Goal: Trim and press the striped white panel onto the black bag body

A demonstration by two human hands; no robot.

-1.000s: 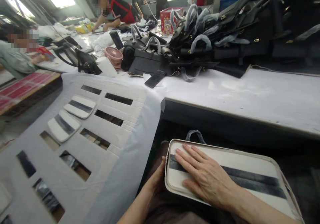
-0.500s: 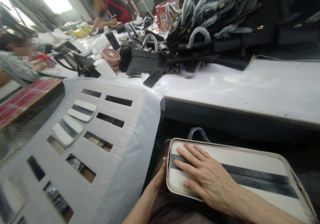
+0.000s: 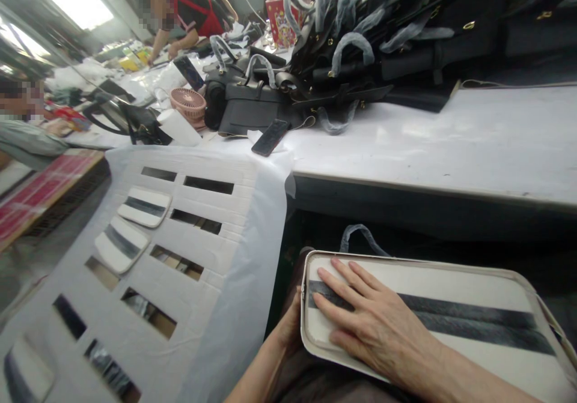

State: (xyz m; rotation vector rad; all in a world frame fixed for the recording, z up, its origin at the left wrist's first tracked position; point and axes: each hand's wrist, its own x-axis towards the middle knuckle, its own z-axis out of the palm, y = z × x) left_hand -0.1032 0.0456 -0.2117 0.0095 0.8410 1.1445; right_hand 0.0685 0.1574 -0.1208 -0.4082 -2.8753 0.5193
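On my lap lies a handbag (image 3: pixel 469 283), its cream-white board face up with a raised rim and two dark strips along it. My right hand (image 3: pixel 360 316) rests flat on the left part of the board, fingers spread and pressing on the surface. At the bag's left end, my left hand (image 3: pixel 288 322) grips the edge from the side; most of its fingers are hidden behind and under the rim. A plastic-wrapped handle (image 3: pixel 360 235) sticks up behind the bag's far edge.
Left stands a paper-covered slotted board (image 3: pixel 216 217) with several striped white panels (image 3: pixel 144 206) on it. Beyond, a white table (image 3: pixel 428 145) bears a phone (image 3: pixel 270 137), a pink fan (image 3: pixel 187 103) and piled black handbags (image 3: pixel 256 109). People work at the far left.
The view has shifted slightly, with the background moving a little leftward. Both hands keep nearly the same places on the bag; my left thumb shows less at the edge.
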